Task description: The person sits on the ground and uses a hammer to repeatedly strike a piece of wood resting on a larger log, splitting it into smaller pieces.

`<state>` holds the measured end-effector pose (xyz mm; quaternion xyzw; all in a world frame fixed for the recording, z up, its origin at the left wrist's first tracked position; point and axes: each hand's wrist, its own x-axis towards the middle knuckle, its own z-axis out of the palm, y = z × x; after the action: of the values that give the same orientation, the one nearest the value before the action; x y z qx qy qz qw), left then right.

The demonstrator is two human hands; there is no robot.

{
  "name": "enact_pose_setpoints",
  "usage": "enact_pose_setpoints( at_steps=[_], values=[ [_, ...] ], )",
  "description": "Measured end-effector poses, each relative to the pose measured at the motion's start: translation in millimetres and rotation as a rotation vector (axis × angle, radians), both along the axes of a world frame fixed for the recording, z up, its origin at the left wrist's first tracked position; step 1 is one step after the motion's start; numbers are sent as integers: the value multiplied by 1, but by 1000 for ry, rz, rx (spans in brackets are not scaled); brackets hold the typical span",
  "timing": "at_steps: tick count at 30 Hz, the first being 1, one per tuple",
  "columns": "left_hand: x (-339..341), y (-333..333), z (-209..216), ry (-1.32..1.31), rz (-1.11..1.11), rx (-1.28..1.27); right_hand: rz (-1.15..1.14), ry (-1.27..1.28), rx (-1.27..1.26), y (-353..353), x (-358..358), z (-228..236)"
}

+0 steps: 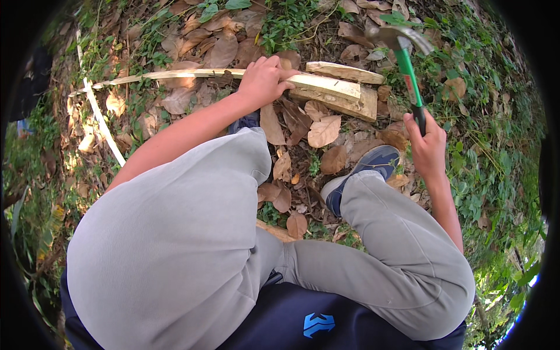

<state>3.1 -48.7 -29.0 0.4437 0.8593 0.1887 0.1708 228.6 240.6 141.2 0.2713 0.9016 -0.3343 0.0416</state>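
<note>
Head: two hands (one hammer)

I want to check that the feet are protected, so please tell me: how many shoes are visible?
2: the right shoe, left of and below the right hand; the left shoe, just below the left hand, mostly hidden by the trouser leg.

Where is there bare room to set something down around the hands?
Leaf-strewn ground lies free between the thick board and right shoe, and between the long strip and left forearm. Right of the left hand it is crowded: the strip overlaps the board beside another wood piece. The right hand holds a hammer.
</note>
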Motion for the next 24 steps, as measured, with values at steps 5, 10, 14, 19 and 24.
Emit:
enact_pose_setpoints(
  at_steps=[5, 10, 14, 19, 24],
  values=[
    [0, 0, -1, -5, 2, 6, -208, 368, -364, -3, 4, -12],
    [0, 4, 2, -20, -1, 0, 135, -265, -76, -21, 42, -70],
    [4, 2, 2, 69, -4, 58, 127, -394, -142, -24, 66, -89],
    [3, 1, 0, 58, -5, 60, 108, -357, -173, -24, 66, -76],
    [3, 2, 0, 63, -11, 55, 147, -171, -44, -11, 42, -43]
  ],
)
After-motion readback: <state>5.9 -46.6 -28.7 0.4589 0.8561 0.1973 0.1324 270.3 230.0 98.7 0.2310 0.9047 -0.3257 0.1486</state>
